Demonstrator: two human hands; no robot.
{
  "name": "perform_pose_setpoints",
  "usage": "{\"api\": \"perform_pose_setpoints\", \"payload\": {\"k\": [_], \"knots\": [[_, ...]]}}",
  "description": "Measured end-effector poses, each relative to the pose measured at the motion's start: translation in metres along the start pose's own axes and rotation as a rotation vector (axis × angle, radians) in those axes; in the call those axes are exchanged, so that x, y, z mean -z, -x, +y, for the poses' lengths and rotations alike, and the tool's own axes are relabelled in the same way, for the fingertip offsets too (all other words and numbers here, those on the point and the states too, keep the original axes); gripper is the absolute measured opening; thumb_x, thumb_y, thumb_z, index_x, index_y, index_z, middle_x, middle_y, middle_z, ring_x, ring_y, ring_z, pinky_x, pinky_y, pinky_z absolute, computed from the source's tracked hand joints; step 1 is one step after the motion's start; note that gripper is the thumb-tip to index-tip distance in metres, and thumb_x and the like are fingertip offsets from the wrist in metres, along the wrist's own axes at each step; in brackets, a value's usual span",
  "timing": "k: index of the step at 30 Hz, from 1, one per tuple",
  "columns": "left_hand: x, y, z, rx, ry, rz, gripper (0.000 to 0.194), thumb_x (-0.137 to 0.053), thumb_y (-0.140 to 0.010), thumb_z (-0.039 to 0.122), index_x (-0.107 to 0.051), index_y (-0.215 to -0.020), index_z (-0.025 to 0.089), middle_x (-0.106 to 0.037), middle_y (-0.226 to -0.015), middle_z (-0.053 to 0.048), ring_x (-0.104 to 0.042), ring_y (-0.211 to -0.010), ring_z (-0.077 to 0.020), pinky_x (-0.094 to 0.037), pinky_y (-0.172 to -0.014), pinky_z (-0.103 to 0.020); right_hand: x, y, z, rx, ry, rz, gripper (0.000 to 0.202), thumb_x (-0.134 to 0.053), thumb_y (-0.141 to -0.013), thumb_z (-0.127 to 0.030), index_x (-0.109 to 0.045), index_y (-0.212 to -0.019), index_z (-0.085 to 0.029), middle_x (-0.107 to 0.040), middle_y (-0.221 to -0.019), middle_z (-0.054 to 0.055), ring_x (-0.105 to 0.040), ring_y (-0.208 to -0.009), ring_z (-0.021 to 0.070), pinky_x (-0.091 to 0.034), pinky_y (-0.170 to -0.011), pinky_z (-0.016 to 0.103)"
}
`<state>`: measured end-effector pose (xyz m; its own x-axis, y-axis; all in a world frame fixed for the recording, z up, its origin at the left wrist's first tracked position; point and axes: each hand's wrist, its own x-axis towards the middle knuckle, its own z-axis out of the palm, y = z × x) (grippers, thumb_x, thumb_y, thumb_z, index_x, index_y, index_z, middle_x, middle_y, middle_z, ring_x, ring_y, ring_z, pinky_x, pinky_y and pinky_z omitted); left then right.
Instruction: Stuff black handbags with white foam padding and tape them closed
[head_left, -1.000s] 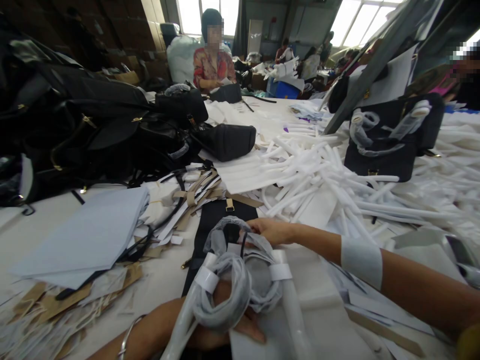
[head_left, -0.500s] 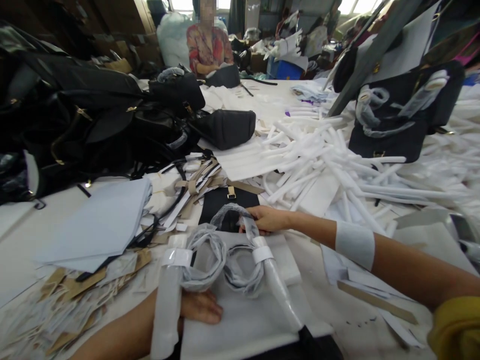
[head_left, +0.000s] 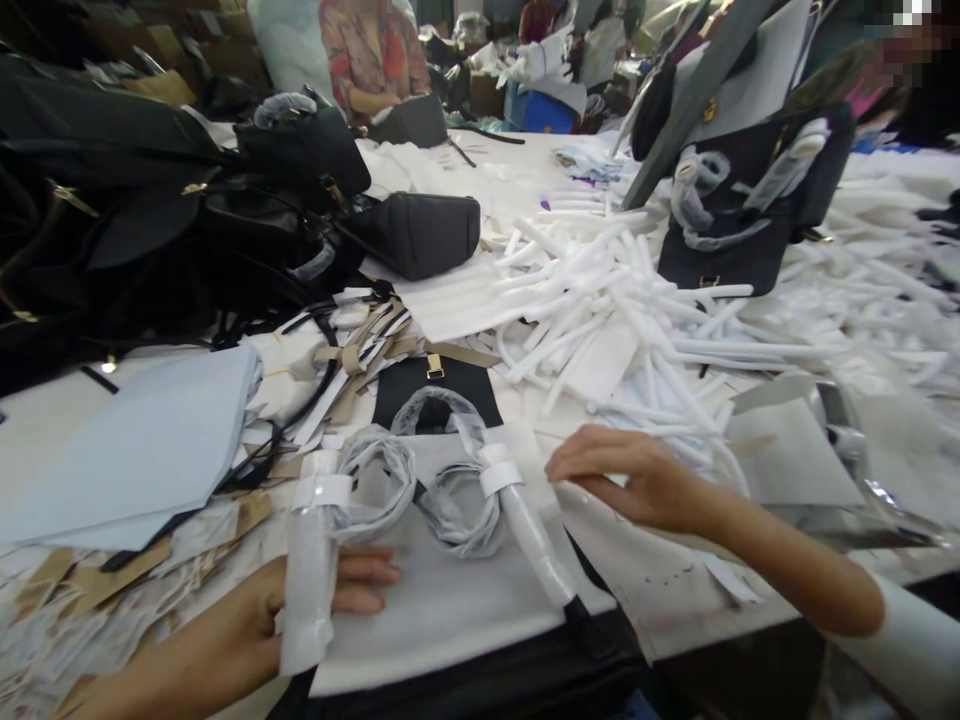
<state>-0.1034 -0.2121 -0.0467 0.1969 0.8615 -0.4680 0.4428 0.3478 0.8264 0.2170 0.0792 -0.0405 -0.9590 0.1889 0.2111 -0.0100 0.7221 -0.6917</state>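
A black bag (head_left: pixel 480 672) lies at the front, with a white foam sheet (head_left: pixel 450 600) over it. Two straps wrapped in clear plastic are coiled on the sheet, a left coil (head_left: pixel 375 485) and a right coil (head_left: pixel 466 510). Beyond them a black flap (head_left: pixel 390 385) with a gold buckle shows behind a wrapped handle (head_left: pixel 442 400). My left hand (head_left: pixel 330 590) rests on the sheet, fingers apart, partly under the left wrapped strap. My right hand (head_left: pixel 637 475) is right of the sheet, its fingers loosely extended and holding nothing.
Black bags (head_left: pixel 150 200) are heaped at the left, above light blue sheets (head_left: pixel 142 440) and paper scraps. White foam tubes (head_left: pixel 637 300) pile up at the centre right. A wrapped black bag (head_left: pixel 731 220) stands beyond, near a slanted grey bar (head_left: pixel 690 100). A person (head_left: pixel 375 50) sits opposite.
My right hand has let go of the wrapped handle and moved right, away from the bag. My left hand stays on the sheet. The whole view has shifted somewhat.
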Motion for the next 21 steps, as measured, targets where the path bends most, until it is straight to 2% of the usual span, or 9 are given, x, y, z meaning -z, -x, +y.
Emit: {"api": "perform_pose_setpoints", "payload": {"k": [2, 4, 6, 10, 14, 18, 21], "knots": [[0.002, -0.006, 0.003, -0.006, -0.047, -0.018, 0.029, -0.055, -0.093, 0.031, -0.073, -0.116, 0.034, -0.057, -0.143, -0.003, -0.051, -0.134, -0.0307, -0.037, -0.115, -0.043, -0.006, 0.028, -0.010, 0.084, 0.100, -0.057, 0.041, -0.048, -0.093, -0.004, -0.063, -0.126, -0.023, -0.070, -0.123, 0.007, -0.061, -0.118, 0.0180, -0.052, -0.102, 0.035], [0.004, -0.012, 0.008, -0.033, -0.084, -0.028, 0.031, -0.055, -0.092, 0.030, -0.073, -0.117, 0.034, -0.057, -0.143, -0.003, -0.052, -0.132, -0.0310, -0.037, -0.114, -0.044, -0.018, 0.043, -0.014, 0.126, 0.194, -0.069, 0.051, -0.046, -0.092, -0.002, -0.055, -0.138, -0.021, -0.065, -0.133, 0.008, -0.050, -0.134, 0.0200, -0.047, -0.109, 0.038], [0.004, -0.016, 0.015, -0.043, -0.103, -0.018, 0.030, -0.056, -0.091, 0.029, -0.073, -0.116, 0.034, -0.058, -0.141, -0.002, -0.054, -0.130, -0.0306, -0.038, -0.113, -0.045, -0.029, 0.047, -0.014, 0.151, 0.249, -0.054, 0.054, -0.044, -0.093, -0.002, -0.049, -0.143, -0.021, -0.063, -0.136, 0.008, -0.042, -0.141, 0.0199, -0.044, -0.114, 0.040], [0.000, -0.012, 0.015, -0.084, -0.139, 0.054, 0.027, -0.059, -0.090, 0.030, -0.076, -0.109, 0.035, -0.065, -0.133, -0.002, -0.061, -0.123, -0.0297, -0.045, -0.108, -0.042, -0.039, 0.043, -0.010, 0.193, 0.300, -0.088, 0.055, -0.041, -0.096, -0.004, -0.043, -0.148, -0.022, -0.062, -0.138, 0.008, -0.045, -0.138, 0.0177, -0.036, -0.118, 0.043], [-0.009, -0.004, 0.003, -0.165, -0.207, 0.164, 0.028, -0.058, -0.088, 0.028, -0.074, -0.110, 0.034, -0.069, -0.126, -0.003, -0.063, -0.120, -0.0276, -0.051, -0.102, -0.034, -0.042, 0.041, -0.003, 0.207, 0.355, -0.161, 0.047, -0.042, -0.098, -0.007, -0.049, -0.142, -0.020, -0.054, -0.145, 0.011, -0.046, -0.138, 0.0191, -0.041, -0.115, 0.041], [-0.013, 0.001, 0.003, -0.044, -0.163, 0.170, 0.024, -0.057, -0.089, 0.033, -0.075, -0.105, 0.031, -0.069, -0.126, -0.003, -0.063, -0.120, -0.0295, -0.049, -0.103, -0.036, -0.042, 0.039, 0.000, 0.264, 0.341, -0.233, 0.035, -0.044, -0.098, -0.008, -0.060, -0.128, -0.017, -0.049, -0.150, 0.011, -0.038, -0.143, 0.0221, -0.035, -0.118, 0.046], [-0.007, 0.002, 0.006, 0.040, -0.098, 0.085, 0.024, -0.057, -0.091, 0.037, -0.074, -0.107, 0.032, -0.065, -0.133, -0.001, -0.057, -0.127, -0.0297, -0.043, -0.109, -0.039, -0.035, 0.035, -0.010, 0.221, 0.251, -0.325, 0.041, -0.044, -0.091, -0.003, -0.062, -0.124, -0.017, -0.050, -0.150, 0.008, -0.028, -0.148, 0.0234, -0.028, -0.121, 0.049]]}}
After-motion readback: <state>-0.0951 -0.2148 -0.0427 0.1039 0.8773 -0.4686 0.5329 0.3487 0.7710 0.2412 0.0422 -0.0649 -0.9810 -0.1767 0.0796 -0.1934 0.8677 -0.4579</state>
